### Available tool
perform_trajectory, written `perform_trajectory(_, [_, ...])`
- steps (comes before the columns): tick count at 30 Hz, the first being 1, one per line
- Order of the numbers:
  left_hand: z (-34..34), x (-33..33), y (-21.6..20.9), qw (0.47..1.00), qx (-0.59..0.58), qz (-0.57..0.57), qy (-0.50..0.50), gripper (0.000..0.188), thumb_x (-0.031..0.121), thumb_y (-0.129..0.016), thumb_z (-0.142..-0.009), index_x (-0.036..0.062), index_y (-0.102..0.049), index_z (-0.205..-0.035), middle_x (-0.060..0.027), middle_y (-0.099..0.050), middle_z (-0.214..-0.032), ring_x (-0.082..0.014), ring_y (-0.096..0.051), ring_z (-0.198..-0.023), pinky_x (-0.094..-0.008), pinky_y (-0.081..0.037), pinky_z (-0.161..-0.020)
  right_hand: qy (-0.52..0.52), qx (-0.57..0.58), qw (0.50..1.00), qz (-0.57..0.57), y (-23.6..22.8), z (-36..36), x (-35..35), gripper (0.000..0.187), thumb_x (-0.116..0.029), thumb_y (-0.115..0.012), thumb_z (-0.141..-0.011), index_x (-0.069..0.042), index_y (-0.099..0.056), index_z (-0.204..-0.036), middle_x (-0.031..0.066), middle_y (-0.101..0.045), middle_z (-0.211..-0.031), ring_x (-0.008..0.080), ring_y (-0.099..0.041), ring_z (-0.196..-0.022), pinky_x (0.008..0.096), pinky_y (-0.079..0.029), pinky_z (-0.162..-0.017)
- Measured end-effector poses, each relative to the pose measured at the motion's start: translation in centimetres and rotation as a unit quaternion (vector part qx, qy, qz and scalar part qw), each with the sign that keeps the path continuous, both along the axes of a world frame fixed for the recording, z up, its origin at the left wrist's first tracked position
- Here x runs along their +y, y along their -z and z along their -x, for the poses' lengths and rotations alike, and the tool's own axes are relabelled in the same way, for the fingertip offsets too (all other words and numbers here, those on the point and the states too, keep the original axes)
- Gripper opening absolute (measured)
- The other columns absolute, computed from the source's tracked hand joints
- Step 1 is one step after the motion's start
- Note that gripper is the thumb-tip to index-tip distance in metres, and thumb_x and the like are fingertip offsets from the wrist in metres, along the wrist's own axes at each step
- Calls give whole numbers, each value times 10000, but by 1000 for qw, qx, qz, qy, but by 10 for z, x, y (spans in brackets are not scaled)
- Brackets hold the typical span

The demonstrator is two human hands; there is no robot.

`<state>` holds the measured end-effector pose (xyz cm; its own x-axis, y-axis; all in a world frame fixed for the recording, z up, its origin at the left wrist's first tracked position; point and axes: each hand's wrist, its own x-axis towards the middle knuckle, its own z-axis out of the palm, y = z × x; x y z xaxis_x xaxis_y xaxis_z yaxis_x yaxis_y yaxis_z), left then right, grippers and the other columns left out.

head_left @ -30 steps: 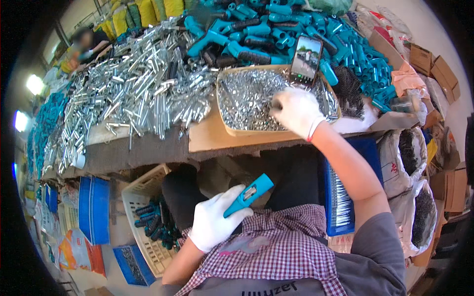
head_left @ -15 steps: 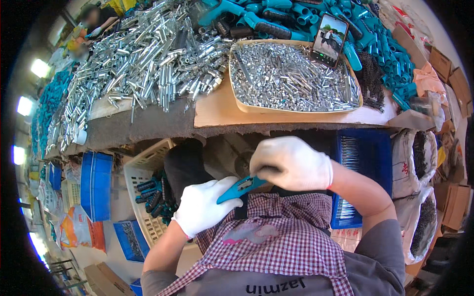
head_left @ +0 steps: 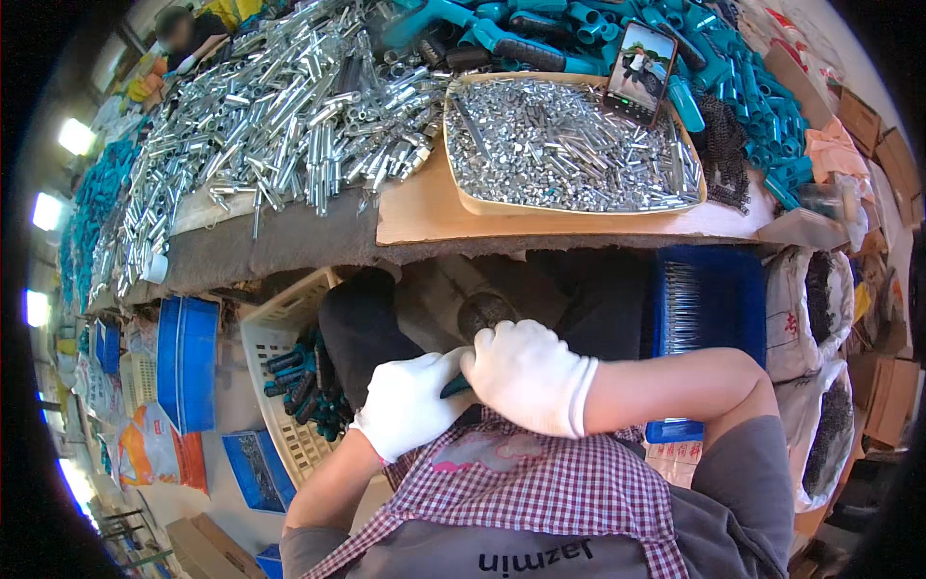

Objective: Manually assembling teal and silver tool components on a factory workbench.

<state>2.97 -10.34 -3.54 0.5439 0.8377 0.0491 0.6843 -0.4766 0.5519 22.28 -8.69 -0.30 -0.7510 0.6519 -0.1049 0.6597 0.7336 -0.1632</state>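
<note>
Left gloved hand (head_left: 410,400): below and left of the cream tray (head_left: 482,206) of metal parts (head_left: 569,145), closed around a teal tubular handle (head_left: 455,386). Handle: below the tray, between the hands, mostly covered. Right gloved hand (head_left: 531,376): below the tray, curled over the handle; cannot tell what it grips. Possible fault: handle slipping or twisting, caused by a loose left grip or off-centre pressure from the right.

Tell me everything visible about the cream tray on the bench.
The shallow cream tray looks like plastic, with rounded corners. It lies flat on a tan board, filled with small silvery metal parts, some rod-like. A phone overlaps its far right corner. Neither the left hand nor the right hand touches it.
</note>
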Motion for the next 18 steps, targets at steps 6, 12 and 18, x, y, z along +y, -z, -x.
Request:
perform_trajectory(6, [-6,-4,-9,1000,3,-4,30,460,389,-771,-773,91,-685,-1111,-127,-682,-790,-301,-692,-733,-386,-547,-644,-18,72,942,326,6,-40,59,403,-393,-680,-860,-9,-699,-979,219,-692,-913,373,-678,-860,435,-526,-763])
perform_trajectory(12, [-5,-5,-21,998,29,6,57,483,362,-777,-773,93,-665,-1158,-116,-687,-839,-300,-689,-747,-377,-549,-662,30,150,825,544,43,-45,49,564,-481,-708,-828,53,-705,-1010,124,-662,-729,252,-663,-671,368,-520,-592])
perform_trajectory(18, [-8,5,-11,995,-10,-75,70,494,222,-769,-746,27,-619,-1174,-180,-664,-1004,-371,-656,-924,-418,-540,-795,65,110,968,217,7,-33,41,468,-464,-608,-889,-6,-703,-909,226,-669,-811,392,-665,-815,469,-526,-759])
